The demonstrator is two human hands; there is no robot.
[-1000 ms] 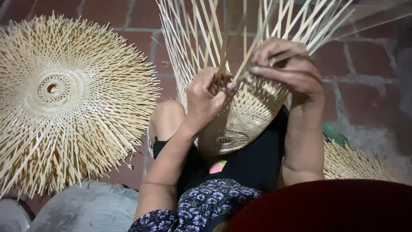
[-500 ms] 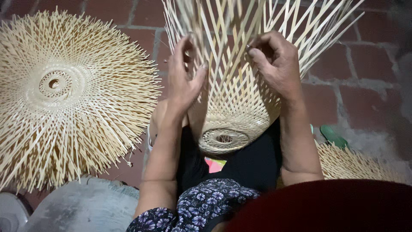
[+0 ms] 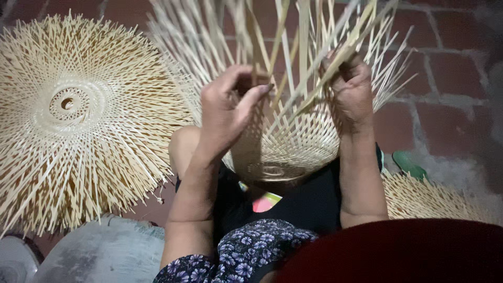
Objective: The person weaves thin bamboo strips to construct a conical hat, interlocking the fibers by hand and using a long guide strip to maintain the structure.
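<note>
**A:** Where's the work sitting?

**B:** In my lap: a half-woven pale bamboo-strip basket (image 3: 283,141), round base towards me, loose strips fanning up and away. My hands are apart, one on each side of the weave. Left hand (image 3: 228,112) has thumb and fingers pinched on one upright strip near the centre. Right hand (image 3: 352,91) is closed round a small bundle of strips at the right edge, holding them bent aside.

**A:** Which step?

**B:** I judge it mid-weave on the side wall: crossing one strip through the others. Next move calls for threading the pinched strip over and under its neighbours while the right holds the gap open.

**A:** Anything nearby?

**B:** A flat round woven bamboo disc with splayed strips (image 3: 78,120) on the red brick floor (image 3: 450,78) to my left, well apart; another woven piece (image 3: 429,202) by my right elbow.
</note>
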